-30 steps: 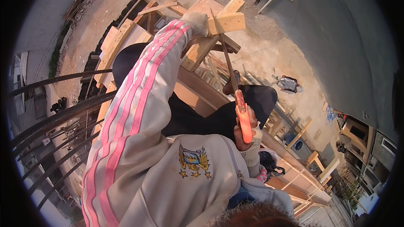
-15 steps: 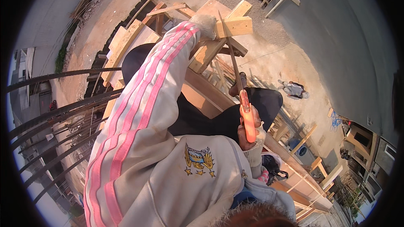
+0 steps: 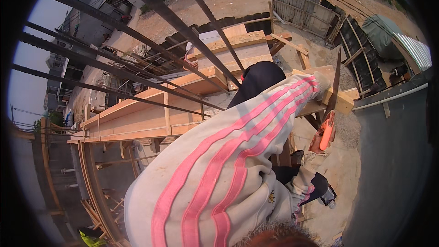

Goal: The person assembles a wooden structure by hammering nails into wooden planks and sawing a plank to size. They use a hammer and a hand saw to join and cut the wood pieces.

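My right hand (image 3: 315, 143) is closed around the orange handle of a handsaw (image 3: 335, 82). The saw's long, brownish blade points up and away, crossing a pale length of timber (image 3: 342, 102). My left hand (image 3: 322, 82), in a whitish knitted glove, grips that timber just left of the blade. Its fingers are partly hidden by the sleeve and the wood. Whether the teeth are inside a cut cannot be made out. Below the timber are my dark-trousered legs, one knee (image 3: 263, 74) raised beside my left sleeve.
Dark ribbed steel bars (image 3: 164, 13) slant across the upper left. Long plywood formwork (image 3: 132, 130) runs along the left. A grey wall (image 3: 393, 155) rises at right. Far below, a person (image 3: 327, 197) is on the ground. Yellow-green clothing (image 3: 91, 238) shows at lower left.
My view has swung left, so the hands, saw and timber now appear farther right. More steel bars and formwork show. Both hands keep their holds.
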A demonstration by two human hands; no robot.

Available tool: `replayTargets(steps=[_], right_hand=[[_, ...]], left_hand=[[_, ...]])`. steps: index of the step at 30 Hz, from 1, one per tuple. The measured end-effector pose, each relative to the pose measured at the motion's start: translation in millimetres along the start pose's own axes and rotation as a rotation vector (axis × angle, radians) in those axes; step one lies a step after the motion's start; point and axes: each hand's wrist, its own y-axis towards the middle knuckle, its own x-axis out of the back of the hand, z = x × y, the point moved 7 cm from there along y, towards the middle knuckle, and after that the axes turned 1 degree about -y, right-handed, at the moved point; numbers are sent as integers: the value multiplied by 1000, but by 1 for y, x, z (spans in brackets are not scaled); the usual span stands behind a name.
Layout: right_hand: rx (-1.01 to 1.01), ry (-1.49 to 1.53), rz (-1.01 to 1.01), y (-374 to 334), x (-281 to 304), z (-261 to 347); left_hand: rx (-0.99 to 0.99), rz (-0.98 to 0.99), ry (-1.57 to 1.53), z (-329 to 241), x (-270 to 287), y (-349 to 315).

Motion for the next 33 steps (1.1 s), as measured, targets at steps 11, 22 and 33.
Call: replayTargets(steps=[11,22,33], right_hand=[[-66,133,-92,-89,46,33],[-132,-41,35,34,6,74],[-172,-127,58,-42,23,88]], left_hand=[[-26,-5,10,-22,27,11],[30,123,112,-37,22,21],[16,28,91,-20,19,9]])
